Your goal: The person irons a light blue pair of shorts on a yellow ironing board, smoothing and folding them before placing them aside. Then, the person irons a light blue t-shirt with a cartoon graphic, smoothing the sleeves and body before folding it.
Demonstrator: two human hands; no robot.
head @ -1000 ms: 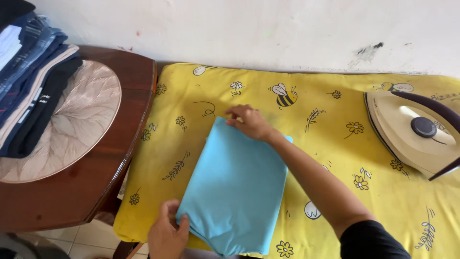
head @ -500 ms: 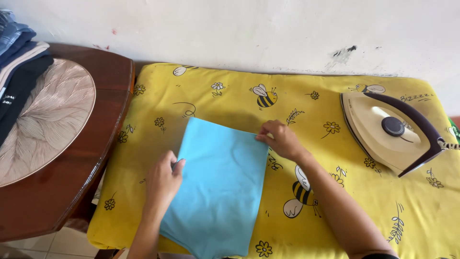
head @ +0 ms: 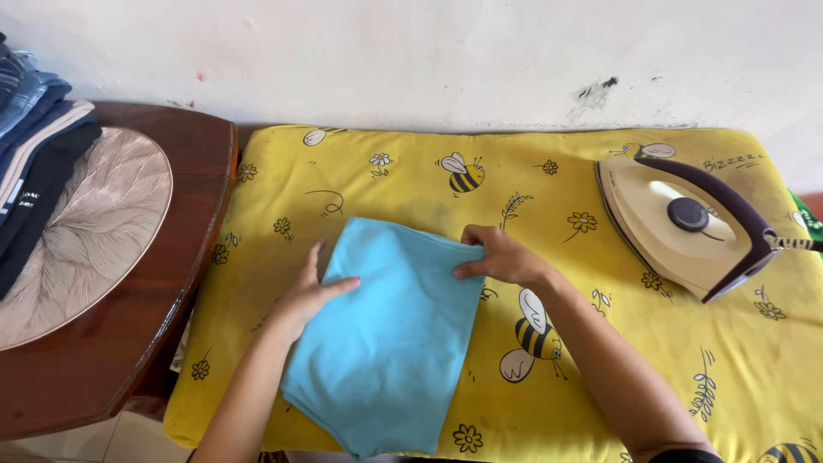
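Both hands have shifted: the left hand (head: 310,291) now lies flat, released, on the folded blue cloth (head: 386,343) atop the yellow pad (head: 549,386), the right hand (head: 501,255) pinches its far edge, folding seemingly unfinished, iron (head: 686,223) idle beyond.

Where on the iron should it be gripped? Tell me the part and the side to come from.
Grip the iron by its dark curved handle, coming from above. It lies flat on the yellow padded cover, handle arched clear over the cream body, so fingers can wrap it there. The cord leaves at the right end.
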